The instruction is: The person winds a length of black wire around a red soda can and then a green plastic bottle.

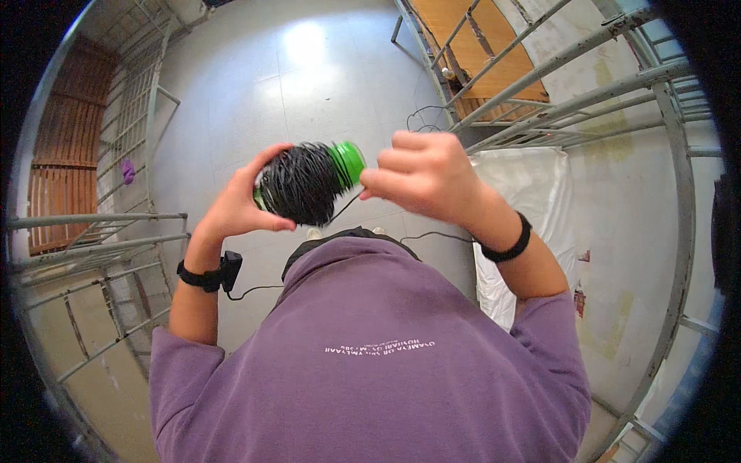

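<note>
In front of my chest, a bright green cylinder (352,162), perhaps a bottle or jar, lies roughly sideways. Thick, uneven turns of thin black cord (302,185) are wound around its middle, so much of its surface is hidden. My left hand (241,197) grips the wound cylinder by its left end, thumb below and fingers above. Close to the green right end, my right hand (423,174) is closed with its fingers curled in. A taut length of the same cord runs from the winding up to its thumb and forefinger.
Grey metal bed frames stand at the left (100,220) and right (587,100), some bearing wooden boards (65,131). White sheeting (525,201) lies at the right. A black box (230,270) with a cable is strapped to my left wrist; another cable runs toward my right arm.
</note>
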{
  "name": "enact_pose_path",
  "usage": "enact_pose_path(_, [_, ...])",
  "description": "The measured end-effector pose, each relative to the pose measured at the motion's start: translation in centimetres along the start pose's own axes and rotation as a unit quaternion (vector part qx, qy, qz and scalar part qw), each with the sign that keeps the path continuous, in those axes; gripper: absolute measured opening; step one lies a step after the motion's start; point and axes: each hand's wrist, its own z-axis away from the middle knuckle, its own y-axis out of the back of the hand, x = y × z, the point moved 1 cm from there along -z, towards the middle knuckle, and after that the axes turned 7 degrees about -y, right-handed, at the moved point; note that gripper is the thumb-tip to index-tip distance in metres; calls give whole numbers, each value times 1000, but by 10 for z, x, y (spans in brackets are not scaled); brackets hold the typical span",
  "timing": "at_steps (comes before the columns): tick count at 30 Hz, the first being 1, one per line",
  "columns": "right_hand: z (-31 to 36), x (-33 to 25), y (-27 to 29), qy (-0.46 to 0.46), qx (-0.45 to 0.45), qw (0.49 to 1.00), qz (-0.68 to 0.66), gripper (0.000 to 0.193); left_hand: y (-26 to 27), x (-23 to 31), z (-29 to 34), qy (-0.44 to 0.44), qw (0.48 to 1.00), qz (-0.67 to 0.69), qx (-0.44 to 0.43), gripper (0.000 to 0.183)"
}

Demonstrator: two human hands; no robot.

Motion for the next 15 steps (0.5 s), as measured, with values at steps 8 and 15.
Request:
enact_pose_path(8, [-13,35,-69,-56,-57,984,-160,23,-3,15,-1,-64,868,450,-199,144])
enact_pose_path(15, [-2,6,-93,-282,-123,891,-334,21,-2,-38,71,-30,988,-80,132,79])
